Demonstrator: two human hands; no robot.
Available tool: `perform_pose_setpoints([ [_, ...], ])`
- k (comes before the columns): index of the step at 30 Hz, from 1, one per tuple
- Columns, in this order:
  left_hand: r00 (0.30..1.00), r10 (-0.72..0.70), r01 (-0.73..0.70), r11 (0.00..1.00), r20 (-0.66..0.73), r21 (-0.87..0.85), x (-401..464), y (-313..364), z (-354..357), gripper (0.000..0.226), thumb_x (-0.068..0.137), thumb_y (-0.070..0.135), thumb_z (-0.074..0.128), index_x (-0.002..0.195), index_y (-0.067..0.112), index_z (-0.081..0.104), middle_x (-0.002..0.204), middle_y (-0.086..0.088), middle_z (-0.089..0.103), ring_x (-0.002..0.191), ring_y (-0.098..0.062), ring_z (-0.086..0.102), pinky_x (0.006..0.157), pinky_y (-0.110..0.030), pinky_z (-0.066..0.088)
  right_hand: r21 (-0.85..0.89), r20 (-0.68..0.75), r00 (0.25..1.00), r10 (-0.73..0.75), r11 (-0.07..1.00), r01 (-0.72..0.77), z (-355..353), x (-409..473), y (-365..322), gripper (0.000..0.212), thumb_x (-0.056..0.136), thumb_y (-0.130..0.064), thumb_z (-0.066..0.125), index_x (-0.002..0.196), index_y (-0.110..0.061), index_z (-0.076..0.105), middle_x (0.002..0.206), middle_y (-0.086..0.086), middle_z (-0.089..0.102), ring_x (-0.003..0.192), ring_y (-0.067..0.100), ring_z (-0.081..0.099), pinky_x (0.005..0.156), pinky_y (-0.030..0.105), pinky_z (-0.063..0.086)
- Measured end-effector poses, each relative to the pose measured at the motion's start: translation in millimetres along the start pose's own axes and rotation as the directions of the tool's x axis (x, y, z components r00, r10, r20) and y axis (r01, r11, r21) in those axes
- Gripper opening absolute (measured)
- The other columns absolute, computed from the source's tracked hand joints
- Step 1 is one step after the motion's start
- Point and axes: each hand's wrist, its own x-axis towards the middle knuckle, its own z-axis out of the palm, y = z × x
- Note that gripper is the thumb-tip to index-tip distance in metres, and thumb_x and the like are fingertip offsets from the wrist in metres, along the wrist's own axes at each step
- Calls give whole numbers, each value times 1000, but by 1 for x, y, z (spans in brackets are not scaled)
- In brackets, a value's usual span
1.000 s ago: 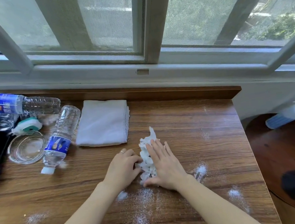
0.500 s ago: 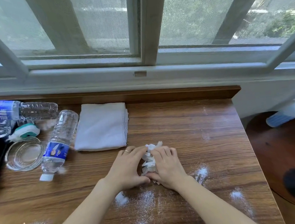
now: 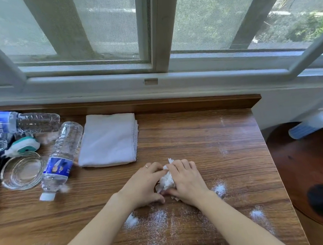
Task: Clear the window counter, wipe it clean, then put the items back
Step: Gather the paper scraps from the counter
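The brown wood-grain tabletop point(image 3: 198, 134) shows dark streaks and scattered patches of white powder point(image 3: 219, 189). Between my hands sits a crumpled white paper tissue point(image 3: 166, 179). A folded white cloth point(image 3: 107, 139) lies pale against the wood. The clear plastic water bottle point(image 3: 61, 161) carries a blue label and a white cap; a second clear bottle point(image 3: 14, 122) has a blue label too. The round clear glass dish point(image 3: 23, 173) has no colour. A small teal-and-white brush point(image 3: 24, 145) lies by it. My left ring finger wears a silvery band point(image 3: 146, 166).
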Motion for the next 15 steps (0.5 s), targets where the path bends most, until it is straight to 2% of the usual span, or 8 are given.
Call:
perform_pose_setpoints([
  [2, 1000, -31, 30, 987, -3, -155, -1, 3, 4, 52, 71, 31, 80, 118, 20, 61, 128, 8, 45, 110, -12, 48, 90, -27, 41, -27, -53, 998, -16, 1000, 15, 3, 0, 0, 60, 81, -70, 43, 100, -16, 62, 94, 1, 58, 84, 22, 48, 73, 35, 29],
  [4, 997, -45, 30, 973, -64, -227, -2, 4, 8, 28, 75, 14, 71, 101, 19, 64, 117, 9, 51, 100, -13, 54, 82, -26, 40, -30, -108, 994, -28, 999, 25, 5, -1, 0, 46, 84, -59, 45, 91, -15, 58, 88, 2, 56, 78, 23, 47, 69, 36, 27],
  [10, 982, -54, -3, 954, -183, -299, 4, 7, 3, 33, 72, -1, 62, 94, 23, 71, 93, 9, 65, 87, -11, 59, 76, -29, 46, 41, -143, 990, 19, 999, -13, 6, -3, 0, 32, 87, -47, 47, 82, -16, 55, 79, 0, 54, 69, 22, 48, 66, 35, 25],
  [15, 976, -59, -38, 901, -208, -433, 10, 23, -24, 33, 66, 10, 76, 97, 22, 74, 94, 8, 68, 88, -5, 60, 80, -25, 48, 242, -62, 980, 188, 956, -168, -14, 6, 8, 32, 90, -45, 44, 83, -15, 52, 80, -1, 52, 69, 23, 47, 65, 32, 23],
])
